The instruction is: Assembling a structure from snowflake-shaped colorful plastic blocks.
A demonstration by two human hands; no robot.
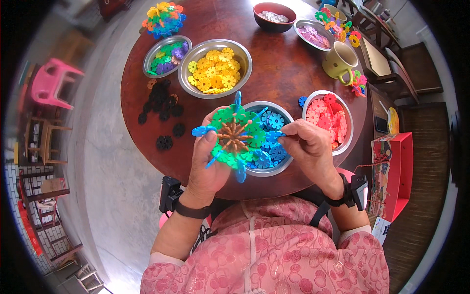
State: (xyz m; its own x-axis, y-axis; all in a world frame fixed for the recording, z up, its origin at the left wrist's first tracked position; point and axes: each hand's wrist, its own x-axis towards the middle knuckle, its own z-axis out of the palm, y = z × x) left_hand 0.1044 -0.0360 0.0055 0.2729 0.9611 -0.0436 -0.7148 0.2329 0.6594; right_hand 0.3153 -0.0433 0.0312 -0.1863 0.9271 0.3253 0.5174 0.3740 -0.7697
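Flower-like assembly, brown core inside a green ring (234, 132), held up over the table (276, 63), partly in front of the steel bowl (270, 173) of blue discs. Left hand (205, 164) grips its left side, thumb in front; fingers behind mostly hidden. Right hand (313, 149) closed in a pinch, thumb and forefinger on a blue disc (274, 136) at the right edge. Step in hand, my reading: fitting blue discs around the green. Cannot tell whether this one is seated; next move calls for slot alignment and a firm push, left hand bracing.
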